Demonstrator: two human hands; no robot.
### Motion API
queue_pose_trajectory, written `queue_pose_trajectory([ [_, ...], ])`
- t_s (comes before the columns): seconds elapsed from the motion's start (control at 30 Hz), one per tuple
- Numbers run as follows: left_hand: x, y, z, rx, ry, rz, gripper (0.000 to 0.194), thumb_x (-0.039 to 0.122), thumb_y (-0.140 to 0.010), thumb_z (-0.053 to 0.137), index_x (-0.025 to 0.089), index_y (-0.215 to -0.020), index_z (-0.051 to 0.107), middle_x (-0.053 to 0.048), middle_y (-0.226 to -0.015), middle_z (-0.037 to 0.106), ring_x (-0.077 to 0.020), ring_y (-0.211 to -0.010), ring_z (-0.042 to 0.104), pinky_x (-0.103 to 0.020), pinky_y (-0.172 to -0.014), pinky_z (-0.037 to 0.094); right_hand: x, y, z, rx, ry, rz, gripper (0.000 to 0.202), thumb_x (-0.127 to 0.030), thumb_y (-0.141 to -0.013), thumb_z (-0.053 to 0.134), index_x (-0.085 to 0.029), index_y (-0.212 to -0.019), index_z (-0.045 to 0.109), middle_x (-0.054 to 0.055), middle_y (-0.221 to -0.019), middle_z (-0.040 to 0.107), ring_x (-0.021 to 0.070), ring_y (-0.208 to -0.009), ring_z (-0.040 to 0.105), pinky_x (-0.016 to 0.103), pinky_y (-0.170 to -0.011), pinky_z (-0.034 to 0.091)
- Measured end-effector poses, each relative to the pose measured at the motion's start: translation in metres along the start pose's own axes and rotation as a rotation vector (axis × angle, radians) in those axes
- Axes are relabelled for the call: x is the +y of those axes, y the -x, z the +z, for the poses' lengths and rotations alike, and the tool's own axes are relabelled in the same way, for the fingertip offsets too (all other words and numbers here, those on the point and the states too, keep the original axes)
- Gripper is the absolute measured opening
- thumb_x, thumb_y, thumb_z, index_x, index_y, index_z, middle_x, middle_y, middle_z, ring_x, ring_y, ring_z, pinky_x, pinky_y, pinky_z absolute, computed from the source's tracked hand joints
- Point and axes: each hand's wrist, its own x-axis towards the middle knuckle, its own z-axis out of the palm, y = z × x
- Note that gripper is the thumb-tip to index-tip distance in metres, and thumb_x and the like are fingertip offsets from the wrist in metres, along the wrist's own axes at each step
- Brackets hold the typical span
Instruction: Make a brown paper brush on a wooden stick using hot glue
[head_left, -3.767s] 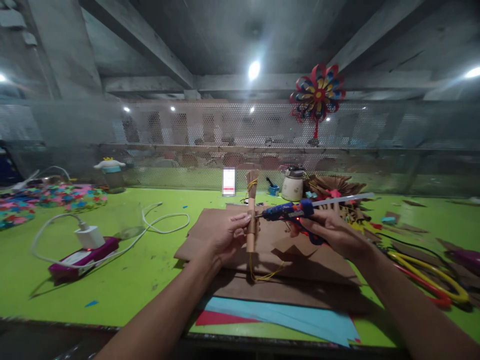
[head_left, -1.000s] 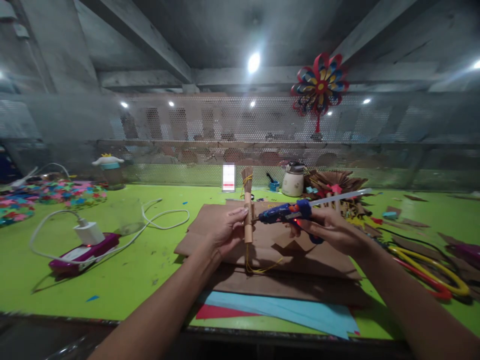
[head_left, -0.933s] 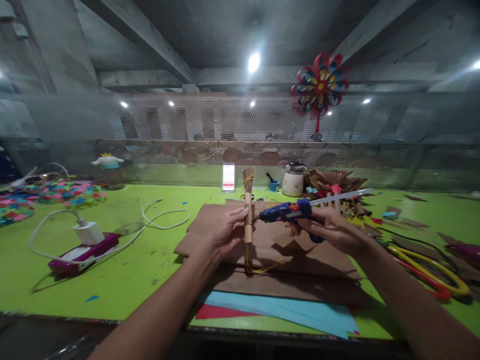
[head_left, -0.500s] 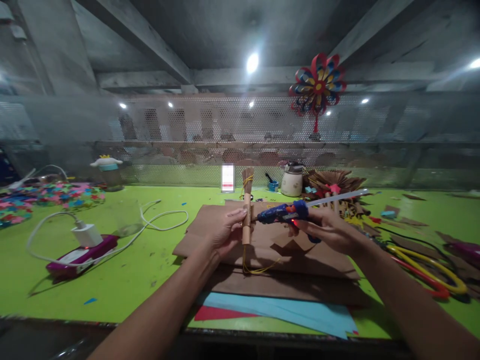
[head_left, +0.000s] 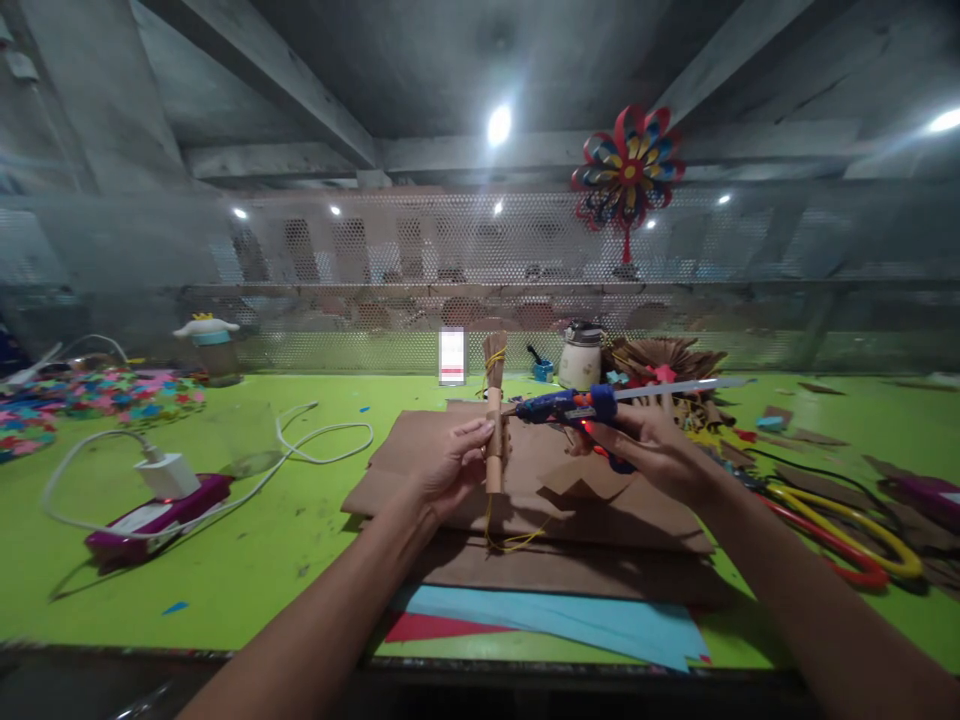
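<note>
My left hand (head_left: 456, 462) is closed on an upright brown paper roll (head_left: 493, 470), with its thumb on the front. Yellow string is tied round the roll's frayed upper part, and more string (head_left: 514, 542) hangs from its lower end. My right hand (head_left: 649, 445) grips a blue glue gun (head_left: 570, 405) that points left, a long clear glue stick (head_left: 682, 387) jutting from its rear. The nozzle meets or nearly meets the roll's right side, above my left fingertips. Stacked brown paper sheets (head_left: 442, 565) lie beneath both hands.
Light blue paper (head_left: 555, 620) lies at the front edge of the green table (head_left: 255, 590). At left are a purple power strip (head_left: 157, 520) and paper stars (head_left: 135, 395). Scissors (head_left: 847, 530) lie right; a white jar (head_left: 581, 360) and folded brown paper (head_left: 667, 360) stand behind.
The glue gun's nozzle has risen a little along the roll and the gun lies more level. The whole view has shifted slightly. My left hand still holds the roll.
</note>
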Motion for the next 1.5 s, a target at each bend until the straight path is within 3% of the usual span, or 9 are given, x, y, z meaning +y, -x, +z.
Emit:
queue_pose_trajectory([
  [0.27, 0.004, -0.002, -0.002, 0.038, 0.051, 0.016, 0.010, 0.012, -0.073, 0.062, 0.008, -0.082, 0.065, -0.005, -0.071, 0.062, -0.0099, -0.059, 0.057, -0.019, -0.055, 0.046, -0.004, 0.002, -0.002, -0.082, 0.089, -0.029, 0.034, -0.042, -0.087, 0.044, -0.014, -0.080, 0.062, 0.005, -0.074, 0.059, 0.0127, -0.063, 0.049, 0.023, -0.054, 0.036],
  [0.6, 0.005, -0.004, -0.003, 0.117, 0.110, 0.064, 0.009, 0.008, -0.075, 0.058, 0.009, -0.080, 0.065, -0.004, -0.071, 0.064, -0.0096, -0.061, 0.058, -0.019, -0.059, 0.049, -0.002, 0.003, -0.001, -0.185, 0.080, -0.046, 0.034, -0.041, -0.087, 0.044, -0.014, -0.079, 0.063, 0.004, -0.071, 0.057, 0.0115, -0.060, 0.046, 0.022, -0.052, 0.034],
  [0.73, 0.008, -0.003, -0.002, 0.114, 0.118, 0.091, 0.005, 0.007, -0.074, 0.059, 0.009, -0.074, 0.063, -0.002, -0.063, 0.061, -0.0068, -0.054, 0.055, -0.015, -0.053, 0.045, -0.005, 0.004, -0.006, -0.103, 0.018, 0.015, 0.032, -0.041, -0.087, 0.045, -0.014, -0.080, 0.062, 0.005, -0.075, 0.059, 0.0128, -0.063, 0.049, 0.023, -0.052, 0.036],
  [0.93, 0.010, -0.003, -0.003, 0.164, 0.047, 0.104, 0.008, 0.009, -0.075, 0.059, 0.010, -0.082, 0.063, -0.009, -0.077, 0.067, -0.0116, -0.070, 0.061, -0.018, -0.060, 0.046, 0.004, 0.001, -0.011, 0.084, -0.003, 0.107, 0.035, -0.044, -0.085, 0.046, -0.014, -0.078, 0.062, 0.005, -0.076, 0.062, 0.0155, -0.069, 0.055, 0.024, -0.057, 0.042],
  [1.1, 0.011, -0.002, -0.003, 0.166, 0.011, 0.111, 0.009, 0.012, -0.074, 0.062, 0.010, -0.082, 0.064, -0.007, -0.076, 0.067, -0.0107, -0.067, 0.060, -0.017, -0.058, 0.045, 0.022, -0.006, -0.011, 0.130, 0.311, 0.122, 0.036, -0.044, -0.084, 0.045, -0.014, -0.077, 0.063, 0.005, -0.070, 0.063, 0.0176, -0.064, 0.057, 0.026, -0.056, 0.043],
  [1.17, 0.012, -0.002, -0.003, 0.147, 0.000, 0.114, 0.007, 0.012, -0.074, 0.061, 0.009, -0.080, 0.064, -0.007, -0.074, 0.066, -0.0096, -0.065, 0.059, -0.016, -0.057, 0.045, 0.031, -0.008, -0.010, 0.146, 0.437, 0.140, 0.033, -0.041, -0.082, 0.047, -0.014, -0.084, 0.066, 0.007, -0.078, 0.066, 0.0200, -0.071, 0.059, 0.028, -0.061, 0.044],
  [1.3, 0.012, -0.003, -0.004, 0.110, -0.021, 0.139, 0.009, 0.011, -0.074, 0.061, 0.008, -0.081, 0.066, -0.007, -0.074, 0.065, -0.0084, -0.065, 0.057, -0.014, -0.054, 0.042, 0.052, -0.011, -0.010, 0.063, 0.501, 0.110, 0.032, -0.030, -0.078, 0.053, -0.016, -0.104, 0.063, 0.008, -0.103, 0.066, 0.0218, -0.091, 0.059, 0.029, -0.077, 0.044],
  [1.5, 0.014, -0.004, -0.005, 0.113, 0.020, 0.149, 0.013, 0.009, -0.070, 0.065, 0.008, -0.083, 0.066, -0.006, -0.077, 0.065, -0.0093, -0.069, 0.058, -0.017, -0.062, 0.045, 0.064, -0.009, -0.011, -0.090, 0.610, 0.179, 0.025, -0.017, -0.066, 0.058, -0.019, -0.089, 0.069, 0.004, -0.092, 0.067, 0.0217, -0.087, 0.058, 0.028, -0.076, 0.043],
])
